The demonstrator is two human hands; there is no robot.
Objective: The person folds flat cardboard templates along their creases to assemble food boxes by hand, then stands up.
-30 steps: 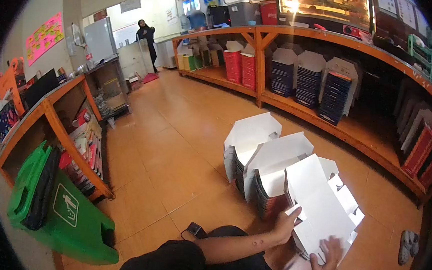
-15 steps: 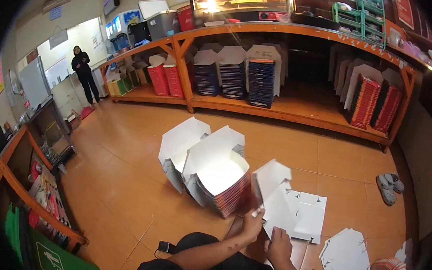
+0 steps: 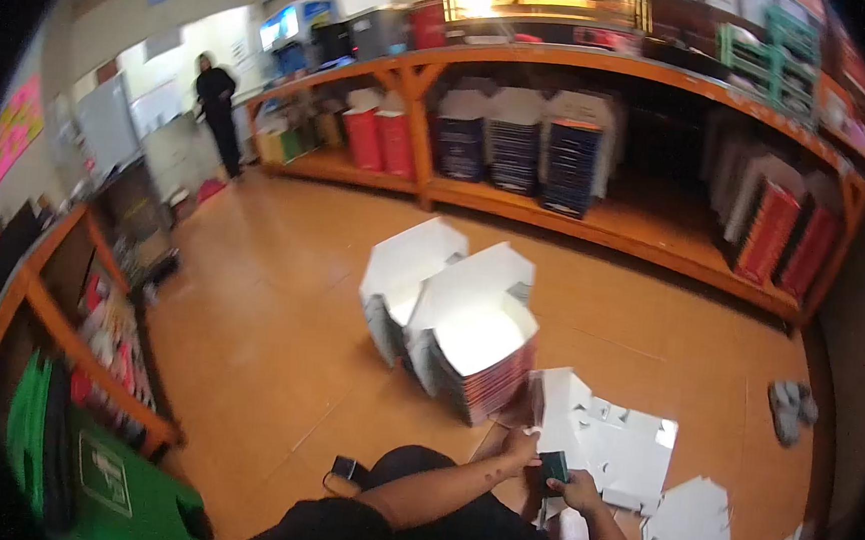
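Note:
My left hand (image 3: 520,447) is closed on the edge of a white cardboard box (image 3: 561,404) in front of my lap. My right hand (image 3: 578,489) grips a small dark green object (image 3: 554,469), perhaps a stapler, close to the box's lower edge. Flat white cardboard (image 3: 626,449) lies on the floor to the right of that box, and another flat sheet (image 3: 690,534) is nearer to me. Just beyond my left hand stand nested open boxes in two stacks, the nearer (image 3: 477,348) with reddish sides and the farther (image 3: 402,278) behind it.
A long wooden shelf (image 3: 596,226) holds several stacks of folded boxes. At the left are a green bin (image 3: 107,478) and a low wooden rack (image 3: 95,362). Grey clogs (image 3: 792,411) lie at the right. A person (image 3: 218,115) stands far back.
The box in my left hand has come down lower since half a second ago. The dark green object now shows in my right hand. The view first swung right, then slightly back left.

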